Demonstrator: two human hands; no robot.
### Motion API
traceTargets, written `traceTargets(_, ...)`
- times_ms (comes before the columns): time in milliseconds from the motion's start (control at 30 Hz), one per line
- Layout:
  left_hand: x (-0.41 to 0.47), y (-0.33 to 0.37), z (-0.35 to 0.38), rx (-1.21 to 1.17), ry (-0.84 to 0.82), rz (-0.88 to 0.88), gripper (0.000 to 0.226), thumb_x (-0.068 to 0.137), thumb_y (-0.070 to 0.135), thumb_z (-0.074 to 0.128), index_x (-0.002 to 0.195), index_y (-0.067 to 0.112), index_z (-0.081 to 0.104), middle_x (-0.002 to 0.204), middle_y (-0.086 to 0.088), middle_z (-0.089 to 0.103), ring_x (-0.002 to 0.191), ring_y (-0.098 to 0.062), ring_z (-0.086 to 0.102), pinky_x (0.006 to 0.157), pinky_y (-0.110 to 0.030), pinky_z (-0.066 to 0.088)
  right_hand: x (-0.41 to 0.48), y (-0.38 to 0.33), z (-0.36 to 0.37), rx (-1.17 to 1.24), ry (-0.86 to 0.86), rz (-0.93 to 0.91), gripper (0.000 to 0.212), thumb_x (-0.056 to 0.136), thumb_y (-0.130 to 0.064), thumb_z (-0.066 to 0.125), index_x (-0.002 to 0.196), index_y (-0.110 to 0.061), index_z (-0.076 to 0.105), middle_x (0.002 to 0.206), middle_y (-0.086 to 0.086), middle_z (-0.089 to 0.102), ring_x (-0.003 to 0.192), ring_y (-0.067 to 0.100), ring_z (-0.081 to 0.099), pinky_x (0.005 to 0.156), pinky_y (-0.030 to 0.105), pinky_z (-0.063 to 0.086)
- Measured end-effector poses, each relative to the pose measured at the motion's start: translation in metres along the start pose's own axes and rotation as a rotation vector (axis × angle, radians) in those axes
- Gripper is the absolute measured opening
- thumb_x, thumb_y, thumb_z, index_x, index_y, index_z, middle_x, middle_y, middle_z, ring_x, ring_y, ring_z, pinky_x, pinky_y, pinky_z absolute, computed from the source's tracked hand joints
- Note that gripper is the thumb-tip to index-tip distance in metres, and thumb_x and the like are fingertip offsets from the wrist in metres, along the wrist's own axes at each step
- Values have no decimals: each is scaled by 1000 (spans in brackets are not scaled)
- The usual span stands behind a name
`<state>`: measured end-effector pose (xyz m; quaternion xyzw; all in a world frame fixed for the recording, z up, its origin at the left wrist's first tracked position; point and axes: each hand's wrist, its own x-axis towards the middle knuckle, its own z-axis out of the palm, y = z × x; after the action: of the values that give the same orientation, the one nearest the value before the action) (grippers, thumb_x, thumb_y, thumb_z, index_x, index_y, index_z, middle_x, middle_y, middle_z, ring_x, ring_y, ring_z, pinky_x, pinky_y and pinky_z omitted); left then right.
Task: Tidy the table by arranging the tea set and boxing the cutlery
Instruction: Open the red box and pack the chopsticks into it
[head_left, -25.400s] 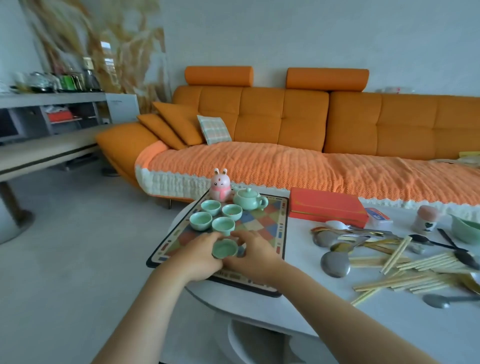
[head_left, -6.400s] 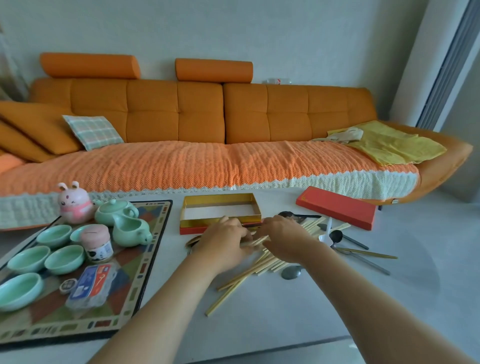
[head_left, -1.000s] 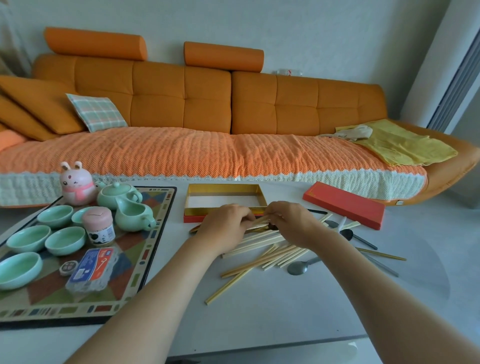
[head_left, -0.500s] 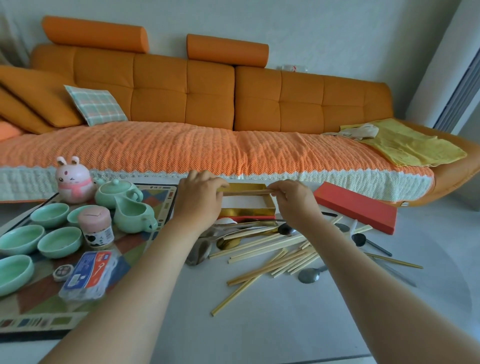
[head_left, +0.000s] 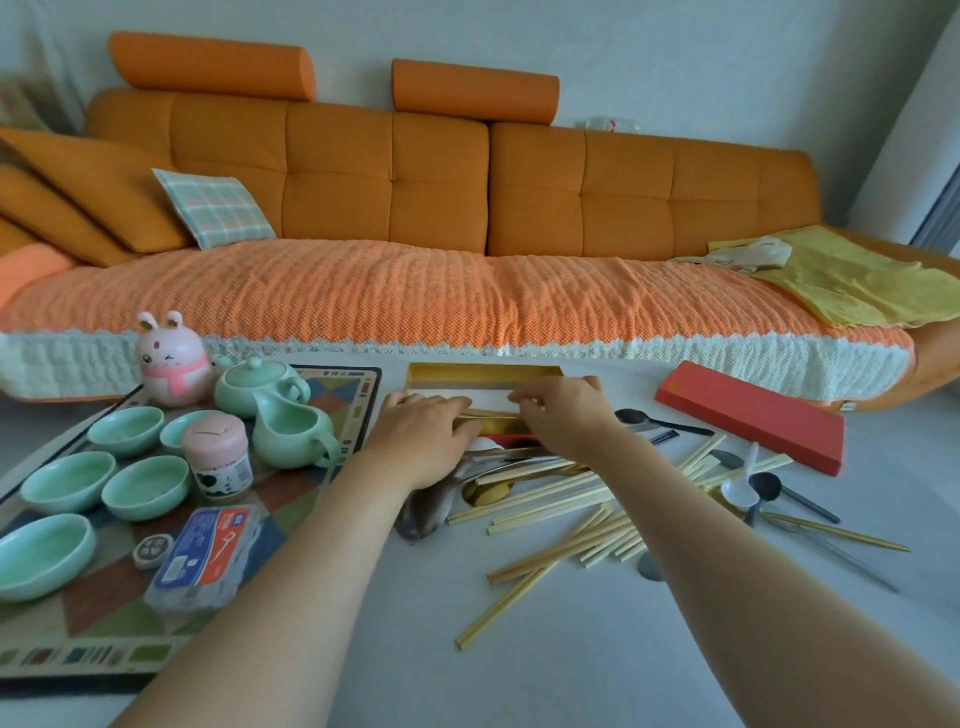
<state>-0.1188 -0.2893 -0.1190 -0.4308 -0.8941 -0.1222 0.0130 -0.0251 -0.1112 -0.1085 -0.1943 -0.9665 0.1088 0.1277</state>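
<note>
An open gold-lined box (head_left: 483, 372) stands at the table's far edge. My left hand (head_left: 423, 441) and my right hand (head_left: 563, 415) hold the two ends of a small bundle of pale chopsticks (head_left: 491, 414) low over the box's near side. More chopsticks (head_left: 561, 545) lie scattered on the white table with several spoons (head_left: 769, 488). The box's red lid (head_left: 750, 415) lies to the right. On the patterned mat (head_left: 337, 410) at left sit a green teapot (head_left: 257, 384), a green pitcher (head_left: 291, 436) and several green cups (head_left: 145, 486).
A pink rabbit figure (head_left: 169, 358), a pink-lidded jar (head_left: 218, 462) and a blue-and-red packet (head_left: 202, 561) share the mat. An orange sofa (head_left: 467, 208) runs behind the table, with a yellow cloth (head_left: 857, 280) on its right end.
Both hands lifted a bundle of chopsticks off the pile and carried it forward; it has come down from above the box to the box's near side.
</note>
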Motion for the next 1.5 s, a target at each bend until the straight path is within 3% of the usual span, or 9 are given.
traceTargets(100,0,4,-3,-43,64,27,45,101,44,38,142,29,46,146,4,48,136,-22,36,111,-43,24,-7,0,1,-37,-115,-75,46,100,-33,28,91,-21,71,69,-2,64,75,16,57,106,42,29)
traceTargets(233,-5,19,-12,-126,214,129,22,97,33,52,117,28,60,116,7,55,114,-16,46,95,-35,38,-15,8,-8,44,22,-139,32,98,-24,42,115,-27,69,108,-6,70,106,15,57,107,36,29)
traceTargets(400,-18,40,-14,-115,116,214,9,90,34,59,89,31,67,94,10,55,103,-11,47,75,-30,44,-36,15,-27,79,109,-210,27,85,-9,53,89,-26,73,92,-9,64,86,16,58,77,37,51)
traceTargets(567,-28,47,-9,-75,33,241,14,85,40,65,97,34,72,98,11,53,103,-11,45,72,-30,41,-65,21,-28,-53,-100,-227,21,90,-23,58,99,-36,71,99,-18,63,90,5,60,77,25,49)
traceTargets(700,-33,53,-6,-62,54,217,18,88,37,67,106,34,70,99,11,48,104,-12,44,72,-28,38,-72,21,-22,-107,-58,-231,19,93,-29,59,108,-34,69,107,-15,64,99,6,58,91,29,45)
traceTargets(1000,-41,58,-4,-74,110,229,15,91,27,62,102,27,72,101,9,55,103,-13,50,75,-24,40,-71,14,-10,-143,9,-262,17,99,-32,51,100,-33,67,100,-10,60,98,16,52,89,33,38)
traceTargets(1200,-43,51,-21,-111,83,152,12,95,39,55,100,34,65,80,13,58,68,-9,52,51,-25,32,-68,11,-9,75,79,-272,12,96,-27,57,100,-28,69,96,-8,54,90,12,47,80,28,40)
traceTargets(1367,-41,27,-38,-71,229,110,19,98,36,50,93,31,68,78,10,63,68,-10,57,55,-25,35,-61,4,-20,250,1,-159,16,99,-24,52,107,-27,65,99,-10,60,87,10,55,77,27,45)
traceTargets(1500,-30,4,-38,4,388,78,23,96,41,53,100,29,72,98,7,67,97,-20,56,82,-36,42,-48,12,-18,251,93,-121,27,101,-11,47,115,-19,68,106,-3,63,98,18,58,86,28,46)
